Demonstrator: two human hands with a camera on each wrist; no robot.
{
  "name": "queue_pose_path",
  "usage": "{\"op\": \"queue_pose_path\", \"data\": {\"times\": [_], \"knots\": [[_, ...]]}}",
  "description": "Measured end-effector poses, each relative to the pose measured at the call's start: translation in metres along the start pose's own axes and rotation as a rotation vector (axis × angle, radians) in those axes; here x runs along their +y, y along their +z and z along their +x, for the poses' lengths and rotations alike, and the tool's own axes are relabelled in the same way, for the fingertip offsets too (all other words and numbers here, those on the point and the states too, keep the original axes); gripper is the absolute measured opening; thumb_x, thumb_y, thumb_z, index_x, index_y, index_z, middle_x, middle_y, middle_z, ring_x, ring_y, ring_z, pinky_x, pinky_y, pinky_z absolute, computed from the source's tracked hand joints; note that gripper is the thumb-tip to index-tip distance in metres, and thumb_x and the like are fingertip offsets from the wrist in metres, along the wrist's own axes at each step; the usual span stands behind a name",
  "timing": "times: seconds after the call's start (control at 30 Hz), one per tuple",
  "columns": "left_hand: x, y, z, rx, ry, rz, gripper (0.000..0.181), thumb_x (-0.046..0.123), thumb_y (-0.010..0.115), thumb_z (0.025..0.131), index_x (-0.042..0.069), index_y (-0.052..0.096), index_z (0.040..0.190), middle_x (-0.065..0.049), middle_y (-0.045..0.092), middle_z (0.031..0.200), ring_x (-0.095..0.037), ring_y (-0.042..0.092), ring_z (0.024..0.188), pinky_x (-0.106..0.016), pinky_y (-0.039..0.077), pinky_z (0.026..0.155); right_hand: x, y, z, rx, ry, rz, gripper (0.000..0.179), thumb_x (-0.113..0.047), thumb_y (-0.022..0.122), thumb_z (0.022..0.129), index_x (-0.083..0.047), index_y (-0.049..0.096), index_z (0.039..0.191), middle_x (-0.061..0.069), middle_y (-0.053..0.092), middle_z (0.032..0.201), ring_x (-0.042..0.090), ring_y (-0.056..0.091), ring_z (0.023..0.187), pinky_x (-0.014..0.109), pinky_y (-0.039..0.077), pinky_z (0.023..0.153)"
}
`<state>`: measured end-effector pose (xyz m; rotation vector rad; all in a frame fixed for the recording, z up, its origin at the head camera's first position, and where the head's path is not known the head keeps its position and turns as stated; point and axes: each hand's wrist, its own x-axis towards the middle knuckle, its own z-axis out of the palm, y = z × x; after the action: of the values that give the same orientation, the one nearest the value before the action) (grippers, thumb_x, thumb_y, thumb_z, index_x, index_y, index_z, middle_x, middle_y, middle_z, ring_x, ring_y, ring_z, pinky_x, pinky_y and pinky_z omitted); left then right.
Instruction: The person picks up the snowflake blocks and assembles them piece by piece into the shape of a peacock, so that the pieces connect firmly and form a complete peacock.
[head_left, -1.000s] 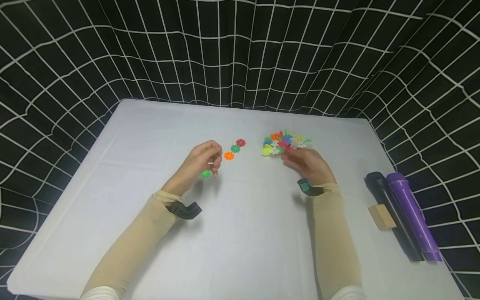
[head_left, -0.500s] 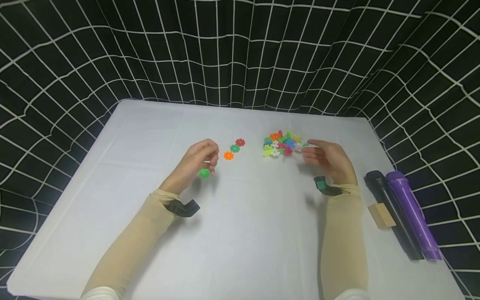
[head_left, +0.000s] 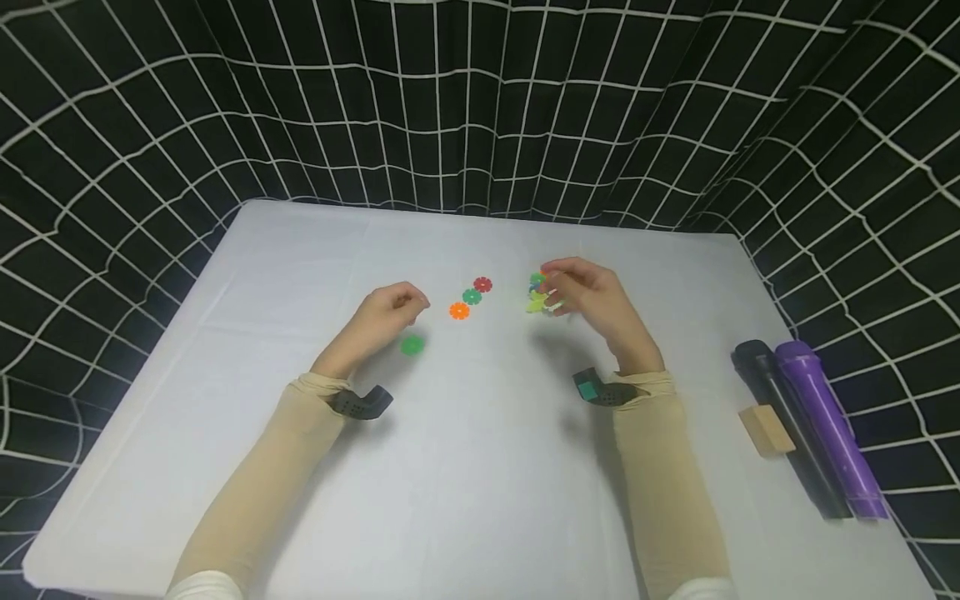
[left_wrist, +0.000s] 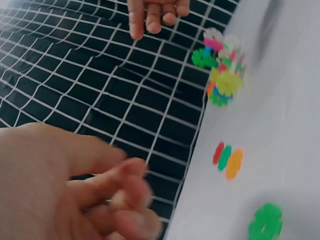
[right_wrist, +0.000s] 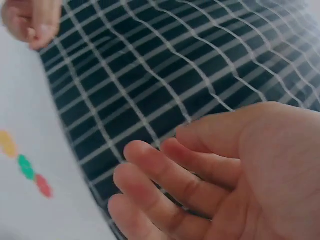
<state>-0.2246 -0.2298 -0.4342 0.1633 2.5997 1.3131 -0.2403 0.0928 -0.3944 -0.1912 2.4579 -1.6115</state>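
Both hands hover over the white table. My left hand [head_left: 375, 327] has loosely curled fingers, thumb near the index finger, with nothing visible between them. Close to it lies a bright green flower-shaped plastic disc [head_left: 412, 344]. Beyond, an orange disc [head_left: 459, 311], a darker green disc [head_left: 472, 296] and a red disc [head_left: 482, 284] form a slanting row. Above the pile of mixed flower discs [head_left: 536, 303], my right hand [head_left: 598, 307] hides most of it in the head view. Its fingers [right_wrist: 165, 187] are relaxed and slightly bent, holding nothing. The left wrist view shows the pile [left_wrist: 226, 82] below that hand.
On the right side of the table [head_left: 480, 483] lie a black tube [head_left: 791, 433] and a purple tube [head_left: 828, 429], side by side. A small wooden block [head_left: 767, 430] sits against the black one. Dark cloth with a white grid [head_left: 465, 108] surrounds the table.
My right hand moved right along the pile's near side, then came back left and rose over it. My left hand shifted slightly left, uncovering more of the bright green disc.
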Motion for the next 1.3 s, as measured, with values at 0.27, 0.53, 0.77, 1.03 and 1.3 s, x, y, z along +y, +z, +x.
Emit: {"op": "queue_pose_path", "data": {"times": [0.27,0.53,0.77,1.03,1.3], "knots": [[-0.007,-0.002,-0.004,-0.154,0.018,0.324,0.038,0.026,0.05,0.102,0.017,0.06,0.136,-0.01,0.067,0.116,-0.027,0.059,0.1,-0.043,0.05,0.087,0.006,0.058,0.027,-0.21,-0.001,-0.197,0.035,-0.031,0.054,0.104,-0.01,0.064,0.13,0.017,0.071,0.108,0.035,0.066,0.093,0.03,0.056,0.076],[-0.019,0.009,-0.006,-0.296,0.019,0.476,0.051,0.02,0.053,0.098,0.02,0.049,0.149,-0.01,0.06,0.118,-0.022,0.058,0.1,-0.041,0.05,0.09,0.02,0.1,0.055,-0.307,-0.024,-0.561,0.045,-0.027,0.05,0.103,-0.018,0.052,0.148,0.012,0.061,0.137,0.027,0.06,0.117,0.047,0.051,0.104],[-0.023,0.012,-0.005,-0.263,0.04,0.48,0.043,0.009,0.053,0.096,0.015,0.058,0.138,-0.013,0.059,0.12,-0.025,0.055,0.097,-0.039,0.049,0.09,0.025,0.12,0.056,-0.246,-0.005,-0.689,0.042,-0.028,0.059,0.099,-0.019,0.058,0.14,0.011,0.052,0.151,0.031,0.047,0.144,0.056,0.046,0.111],[-0.023,0.006,-0.003,-0.261,-0.012,0.443,0.019,0.012,0.061,0.094,0.009,0.058,0.112,-0.008,0.062,0.102,-0.024,0.055,0.09,-0.035,0.049,0.079,0.025,0.119,0.038,-0.307,0.04,-0.59,0.034,-0.024,0.071,0.093,-0.012,0.059,0.123,0.008,0.064,0.116,0.025,0.059,0.103,0.042,0.055,0.097],[-0.022,0.005,-0.002,-0.312,-0.012,0.323,0.026,0.032,0.049,0.104,0.012,0.052,0.088,0.0,0.045,0.077,-0.017,0.046,0.075,-0.031,0.039,0.07,0.022,0.1,0.022,-0.303,-0.042,-0.351,0.02,-0.025,0.067,0.097,-0.016,0.07,0.115,0.006,0.07,0.101,0.023,0.064,0.087,0.036,0.054,0.083]]}}
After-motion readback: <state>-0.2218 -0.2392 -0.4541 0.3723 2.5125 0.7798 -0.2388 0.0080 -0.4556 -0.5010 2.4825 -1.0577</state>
